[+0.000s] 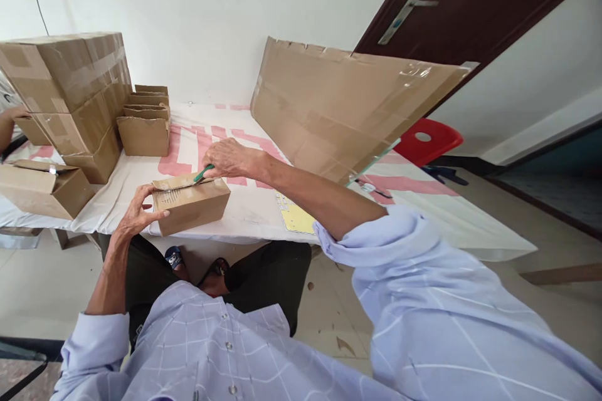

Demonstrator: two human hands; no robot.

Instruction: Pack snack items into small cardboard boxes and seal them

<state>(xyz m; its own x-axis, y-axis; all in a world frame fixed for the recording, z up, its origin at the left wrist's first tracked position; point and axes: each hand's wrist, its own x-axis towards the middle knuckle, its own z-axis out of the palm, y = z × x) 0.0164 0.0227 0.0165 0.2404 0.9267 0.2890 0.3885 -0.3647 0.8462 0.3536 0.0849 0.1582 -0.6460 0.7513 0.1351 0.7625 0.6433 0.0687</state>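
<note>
A small brown cardboard box [195,208] rests near the front edge of the table, its top flaps parted along a ragged seam. My left hand [137,212] grips its left end, thumb against the front side and fingers at the top edge. Above the top seam, my right hand [224,158] is closed round a slim green utility knife [203,172]. The knife's tip meets the box top by the seam; its blade is too small to make out.
Taped boxes [70,91] are stacked at the left, with open cartons [143,136] beside them. A large cardboard sheet [329,106] leans at the back. A yellow sheet [297,216] and scissors [374,188] lie on the table [437,213]. Another person's hand [14,114] shows far left.
</note>
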